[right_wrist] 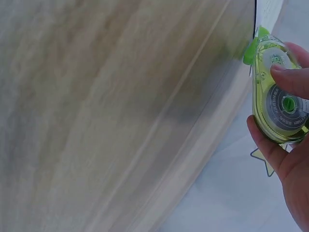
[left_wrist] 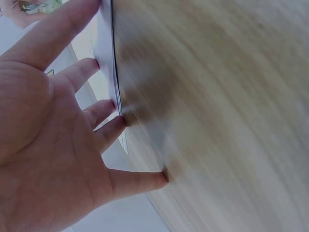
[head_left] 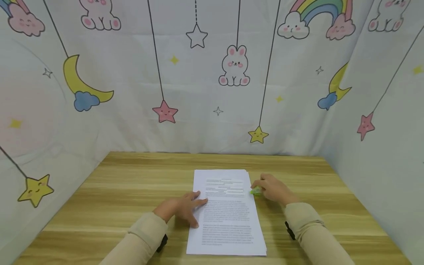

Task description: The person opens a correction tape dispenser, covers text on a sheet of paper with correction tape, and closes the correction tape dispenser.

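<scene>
A stack of printed paper sheets [head_left: 228, 219] lies on the wooden table. Spread fingers of my left hand [head_left: 183, 208] rest along its left edge; in the left wrist view, some fingertips [left_wrist: 120, 121] are at the paper edge and one touches the tabletop. At the upper right edge of the stack, my right hand [head_left: 274, 189] grips a green, clear-cased correction tape [right_wrist: 280, 94] between thumb and fingers. Its green tip [right_wrist: 249, 52] points at the paper edge. Bright white strips [head_left: 232, 186] cover parts of the upper text lines.
The wood-grain table [head_left: 139, 173] extends on both sides of the paper. White cloth [head_left: 205, 81] printed with stars, moons and bunnies hangs behind it and along both sides. A dark strap piece [head_left: 289, 230] shows beneath the right sleeve.
</scene>
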A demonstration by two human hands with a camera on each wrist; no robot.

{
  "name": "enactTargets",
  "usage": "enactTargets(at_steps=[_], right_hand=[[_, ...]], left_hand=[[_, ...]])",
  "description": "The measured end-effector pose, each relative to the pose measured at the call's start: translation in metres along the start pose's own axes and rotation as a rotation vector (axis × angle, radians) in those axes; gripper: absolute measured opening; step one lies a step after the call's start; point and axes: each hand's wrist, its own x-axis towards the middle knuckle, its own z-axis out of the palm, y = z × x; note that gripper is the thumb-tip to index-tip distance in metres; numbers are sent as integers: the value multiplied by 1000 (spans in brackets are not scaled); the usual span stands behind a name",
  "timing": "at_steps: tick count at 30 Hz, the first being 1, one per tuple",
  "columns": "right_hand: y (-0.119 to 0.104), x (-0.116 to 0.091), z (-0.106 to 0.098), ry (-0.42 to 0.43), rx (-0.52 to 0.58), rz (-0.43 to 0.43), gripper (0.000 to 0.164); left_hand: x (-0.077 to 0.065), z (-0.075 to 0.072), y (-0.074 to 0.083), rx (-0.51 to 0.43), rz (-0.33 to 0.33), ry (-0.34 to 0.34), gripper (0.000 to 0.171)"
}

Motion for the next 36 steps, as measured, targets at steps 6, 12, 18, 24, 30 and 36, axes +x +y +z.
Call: enactTargets(at_steps=[6, 12, 18, 24, 30, 36], right_hand=[[-3, 2, -2, 0, 47, 22, 33], [-16, 13, 6, -41, 91, 8, 34], [-40, 32, 9, -29, 125, -13, 31], [-67, 51, 13, -47, 165, -57, 27], [-88, 63, 23, -26, 159, -123, 27], [-100, 71, 29, 38, 111, -150, 29]], left_hand=[[0, -3, 0, 3, -14, -16, 83], [-2, -2, 1, -14, -9, -8, 84], [-2, -2, 1, -2, -7, -10, 83], [-1, -2, -1, 50, 6, -18, 81], [-2, -3, -1, 83, 4, -34, 81], [-1, -2, 0, 60, -7, -21, 80]])
